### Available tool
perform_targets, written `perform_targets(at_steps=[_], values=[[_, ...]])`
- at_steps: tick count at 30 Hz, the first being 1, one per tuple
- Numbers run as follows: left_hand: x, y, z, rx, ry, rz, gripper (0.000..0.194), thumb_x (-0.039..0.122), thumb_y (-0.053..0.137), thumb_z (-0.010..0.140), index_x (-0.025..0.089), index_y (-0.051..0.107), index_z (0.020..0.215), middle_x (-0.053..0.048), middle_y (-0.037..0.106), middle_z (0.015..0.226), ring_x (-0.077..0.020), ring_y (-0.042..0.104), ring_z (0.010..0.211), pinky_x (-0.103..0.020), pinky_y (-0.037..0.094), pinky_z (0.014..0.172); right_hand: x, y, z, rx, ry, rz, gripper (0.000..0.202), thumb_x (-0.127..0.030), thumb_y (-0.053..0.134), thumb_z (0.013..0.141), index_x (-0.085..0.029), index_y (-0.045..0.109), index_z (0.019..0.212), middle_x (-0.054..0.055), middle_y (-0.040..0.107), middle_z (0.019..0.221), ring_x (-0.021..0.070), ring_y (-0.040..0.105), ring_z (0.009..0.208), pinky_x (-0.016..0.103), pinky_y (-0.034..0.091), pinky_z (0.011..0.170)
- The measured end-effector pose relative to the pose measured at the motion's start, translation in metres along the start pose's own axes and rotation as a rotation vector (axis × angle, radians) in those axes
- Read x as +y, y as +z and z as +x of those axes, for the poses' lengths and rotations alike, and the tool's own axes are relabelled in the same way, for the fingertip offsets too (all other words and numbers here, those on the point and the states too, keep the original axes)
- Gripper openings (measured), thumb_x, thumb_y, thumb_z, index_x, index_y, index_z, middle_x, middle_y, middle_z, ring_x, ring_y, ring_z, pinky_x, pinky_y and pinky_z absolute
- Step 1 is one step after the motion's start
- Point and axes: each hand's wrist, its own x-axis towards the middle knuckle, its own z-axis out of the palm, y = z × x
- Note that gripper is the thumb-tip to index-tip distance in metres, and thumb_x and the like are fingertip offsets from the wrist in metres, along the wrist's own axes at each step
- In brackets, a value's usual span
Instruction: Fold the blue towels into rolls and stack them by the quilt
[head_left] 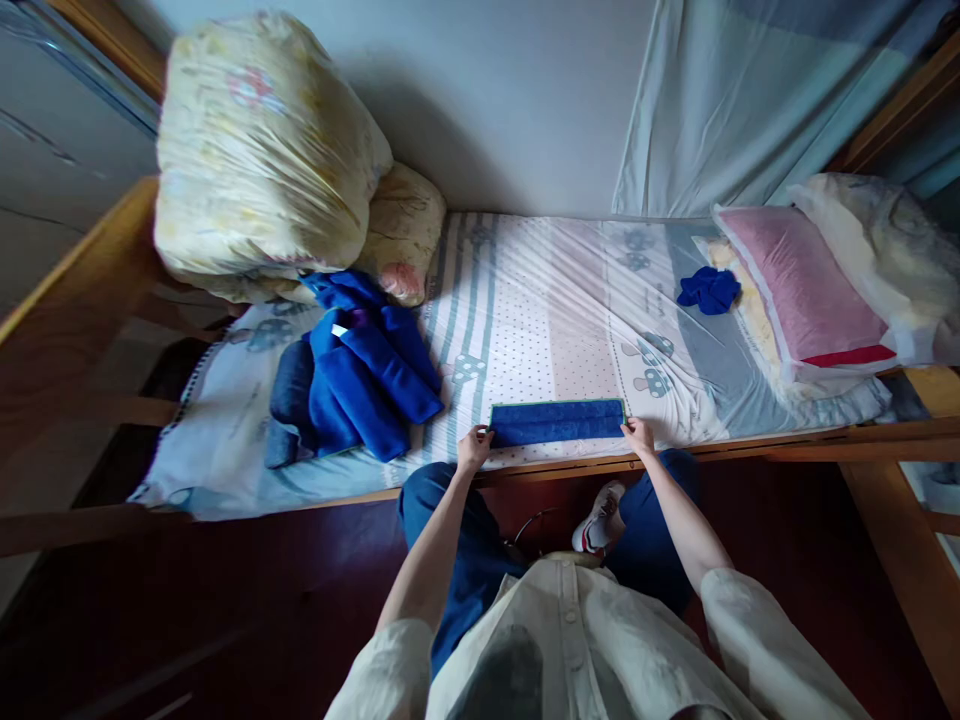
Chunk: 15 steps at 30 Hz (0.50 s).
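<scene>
A dark blue towel (556, 423) with thin green edging lies as a long folded strip near the front edge of the bed. My left hand (475, 447) pinches its left end between thumb and fingers. At the opposite end, my right hand (638, 436) grips the corner the same way. The strip looks flat and stretched straight between both hands. Left of it rests a loose heap of bright blue cloths (367, 370), with a small white tag showing. Beside that heap sits a rolled dark blue cloth (292, 400).
A patterned sheet (517, 300) covers the bed. One crumpled blue cloth (709, 290) lies toward the right, near a pink pillow (814, 280). A big yellowish bundle of bedding (262, 150) stands at the back left. Wooden rails (795, 441) edge the bed; a pale curtain (720, 110) hangs behind.
</scene>
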Motion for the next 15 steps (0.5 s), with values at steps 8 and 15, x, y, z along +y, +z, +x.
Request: perform_targets(at_steps=[8,15], values=[[-0.008,0.008,-0.028,0.103,0.553,0.247,0.037,0.029,0.051,0.095,0.017,0.065,0.128,-0.018,0.064,0.139,-0.0315,0.059,0.130,-0.047,0.047,0.111,-0.010,0.005,-0.027,0.179,-0.413,-0.133,0.038,-0.015,0.052,0.093,-0.017,0.069,0.128,0.015,0.070,0.131,0.0268,0.062,0.122,0.041,0.048,0.105],[-0.008,0.034,-0.033,-0.017,0.624,0.454,0.059,0.013,0.046,0.091,0.008,0.051,0.149,-0.020,0.048,0.157,-0.0322,0.042,0.149,-0.050,0.030,0.126,-0.017,0.022,-0.035,0.049,-0.556,-0.339,0.057,-0.009,0.050,0.090,-0.015,0.057,0.147,0.016,0.058,0.150,0.0268,0.050,0.142,0.046,0.036,0.119]])
